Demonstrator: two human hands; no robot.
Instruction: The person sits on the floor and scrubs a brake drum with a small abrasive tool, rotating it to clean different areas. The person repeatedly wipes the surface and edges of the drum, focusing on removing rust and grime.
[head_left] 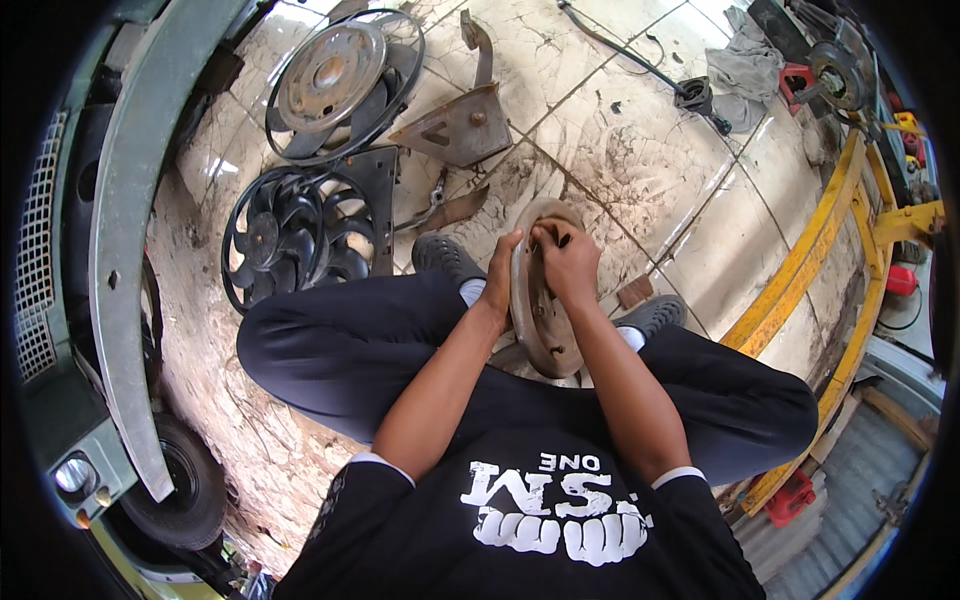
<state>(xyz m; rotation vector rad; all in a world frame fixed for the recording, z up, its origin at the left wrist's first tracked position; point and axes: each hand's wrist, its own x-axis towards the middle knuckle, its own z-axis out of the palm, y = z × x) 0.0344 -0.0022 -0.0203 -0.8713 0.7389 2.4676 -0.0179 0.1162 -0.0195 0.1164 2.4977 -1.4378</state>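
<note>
Between my knees a round, dish-shaped metal plate (pixel 530 318), grey-brown and rusty-looking, is held up on edge. My left hand (pixel 500 272) is closed on its left rim, the thumb lying near the upper edge. Inside the upper part of the dish, my right hand (pixel 568 262) has its fingers bent and pressed together against the inner face. A small brown piece shows at those fingertips, too hidden to name. Lower on the plate are small holes or fittings.
Left of my knee lie a black fan (pixel 285 240) and a larger wheel-like disc (pixel 332 75). A rusty pedal bracket (pixel 465 125) lies ahead. A yellow metal frame (pixel 800 265) stands right; a grey vehicle bumper (pixel 125 230) bounds the left. A cable (pixel 625 45) lies on the dirty tiles.
</note>
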